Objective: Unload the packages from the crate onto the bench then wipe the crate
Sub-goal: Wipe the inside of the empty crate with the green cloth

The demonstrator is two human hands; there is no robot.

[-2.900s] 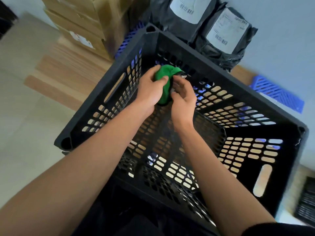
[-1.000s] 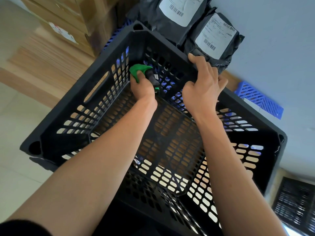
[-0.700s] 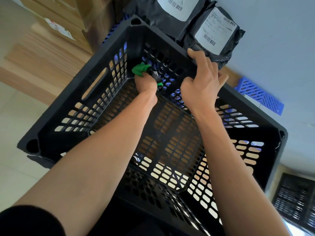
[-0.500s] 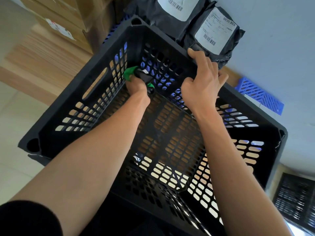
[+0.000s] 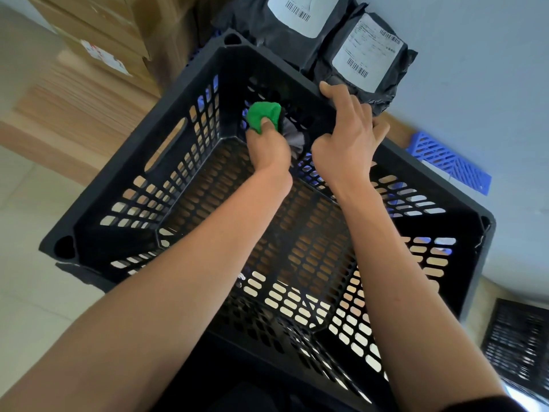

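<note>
A square black plastic crate, its walls and floor pierced by rows of rounded slots, is seen from above, with a long handle slot cut in the left wall. A bunched green fuzzy cloth, with a grey fold trailing from it, is gripped by the left hand; the fingers are curled around the wad, which is pressed against the inner face of the far wall near the far left corner. The far rim is held by the right hand, its fingers bent over the edge and slightly spread, the thumb against the inner face. Just beyond that rim, two black glossy poly-mailer packages with white barcode labels are stood close together against a pale wall. Brown cardboard boxes are stacked to the far left, and a blue plastic lattice panel is seen at right.
</note>
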